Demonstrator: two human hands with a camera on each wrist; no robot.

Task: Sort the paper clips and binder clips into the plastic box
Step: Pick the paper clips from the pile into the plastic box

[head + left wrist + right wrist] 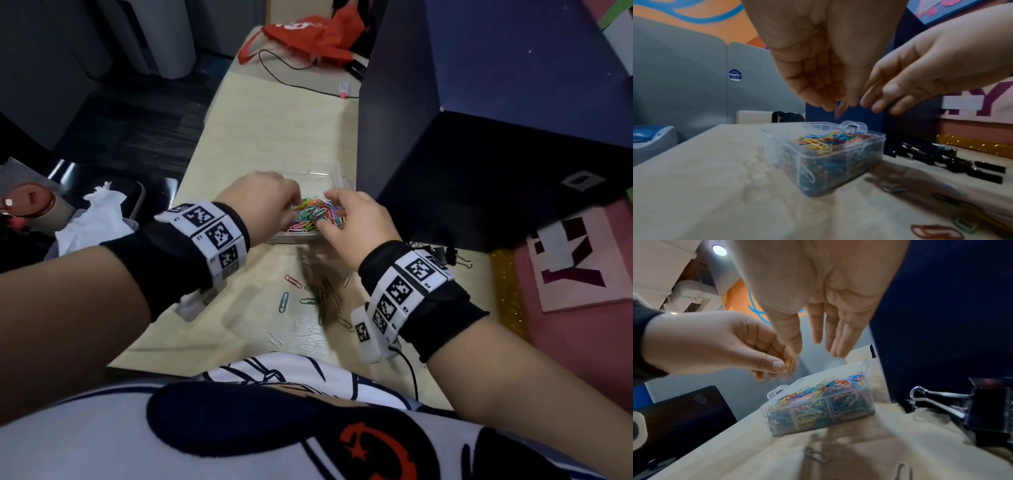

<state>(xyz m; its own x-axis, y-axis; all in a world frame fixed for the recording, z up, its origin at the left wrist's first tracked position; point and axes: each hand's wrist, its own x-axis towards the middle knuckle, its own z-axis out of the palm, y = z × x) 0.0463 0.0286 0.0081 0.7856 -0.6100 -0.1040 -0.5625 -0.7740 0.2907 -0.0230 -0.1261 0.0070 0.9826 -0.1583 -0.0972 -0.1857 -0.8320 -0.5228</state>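
A clear plastic box (291,236) (838,170) (818,418), heaped with coloured paper clips (317,214), stands on the beige table. Just above the box, my left hand (291,207) (838,102) pinches an orange-yellow paper clip (840,108) (789,365) between thumb and curled fingers. My right hand (330,212) (816,352) hovers beside it over the box, fingers straight and pointing down, holding nothing. Several loose paper clips (283,301) lie on the table in front of the box. Black binder clips (445,255) (962,164) (986,410) lie to the box's right.
A tall dark blue partition (479,137) rises right of the box. A red bag (308,31) and a black cable (284,75) lie at the table's far end. White tissue (96,219) sits off the table's left edge.
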